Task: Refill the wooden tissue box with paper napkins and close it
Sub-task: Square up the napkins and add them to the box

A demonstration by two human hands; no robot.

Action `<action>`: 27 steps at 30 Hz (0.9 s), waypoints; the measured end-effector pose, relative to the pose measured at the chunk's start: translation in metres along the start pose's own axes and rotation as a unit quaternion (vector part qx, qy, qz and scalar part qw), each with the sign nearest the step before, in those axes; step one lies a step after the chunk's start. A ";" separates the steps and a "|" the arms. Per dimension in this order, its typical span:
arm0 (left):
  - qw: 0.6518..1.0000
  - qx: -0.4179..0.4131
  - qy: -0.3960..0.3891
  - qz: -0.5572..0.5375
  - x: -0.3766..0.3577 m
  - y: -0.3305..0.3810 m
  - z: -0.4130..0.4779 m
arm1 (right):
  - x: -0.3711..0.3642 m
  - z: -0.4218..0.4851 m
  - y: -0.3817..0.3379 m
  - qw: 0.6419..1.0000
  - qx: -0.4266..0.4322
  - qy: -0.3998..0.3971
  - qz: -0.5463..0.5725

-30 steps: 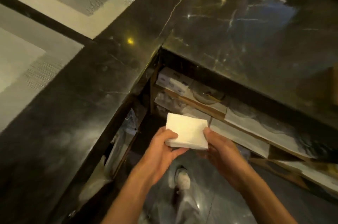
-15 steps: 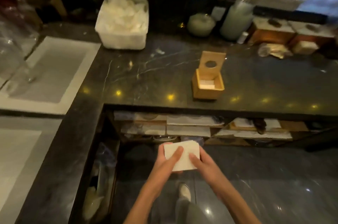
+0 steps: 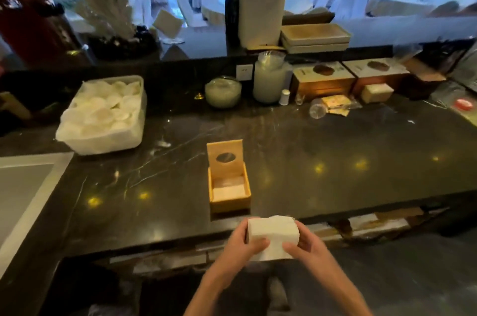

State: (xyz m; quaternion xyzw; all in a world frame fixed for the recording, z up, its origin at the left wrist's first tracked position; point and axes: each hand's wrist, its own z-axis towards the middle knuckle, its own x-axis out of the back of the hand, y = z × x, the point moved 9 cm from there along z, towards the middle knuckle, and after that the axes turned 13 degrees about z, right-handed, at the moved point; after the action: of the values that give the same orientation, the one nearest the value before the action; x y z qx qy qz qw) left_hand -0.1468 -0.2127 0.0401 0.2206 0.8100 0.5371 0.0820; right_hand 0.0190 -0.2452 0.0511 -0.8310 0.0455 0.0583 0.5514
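Observation:
A small wooden tissue box (image 3: 229,198) stands on the dark marble counter near its front edge. Its hinged lid (image 3: 225,155), with an oval hole, is tipped up at the back, and a few white napkins lie low inside. A thick white stack of paper napkins (image 3: 273,234) is held just in front of the box, at the counter's edge. My left hand (image 3: 241,246) grips the stack's left side and my right hand (image 3: 304,244) its right side.
A white plastic tub (image 3: 103,117) of round white pieces sits at the left. At the back stand a glass bowl (image 3: 223,92), a tall jar (image 3: 271,78), other wooden boxes (image 3: 322,80) and a paper roll (image 3: 260,0). Shelves with packets (image 3: 366,225) run under the counter.
My view has risen from the shelves under the counter to the countertop. Both hands have carried the napkin stack up and closer to the open wooden box.

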 end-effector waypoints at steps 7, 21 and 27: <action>0.989 -0.090 0.058 0.100 -0.029 0.072 0.119 | 0.087 0.107 -0.066 0.990 0.113 0.022 -0.085; 0.990 -0.015 0.077 0.116 -0.056 -0.008 0.184 | 0.123 0.168 0.033 0.997 -0.018 0.034 -0.069; 0.986 -0.013 0.111 0.124 -0.060 -0.012 0.191 | 0.105 0.173 0.036 0.998 -0.019 0.049 -0.022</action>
State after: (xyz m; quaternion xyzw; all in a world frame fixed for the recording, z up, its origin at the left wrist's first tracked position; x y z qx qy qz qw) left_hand -0.0261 -0.0838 -0.0551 0.2572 0.7732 0.5750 -0.0727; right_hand 0.1098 -0.1008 -0.0641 -0.8440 0.0529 0.0060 0.5336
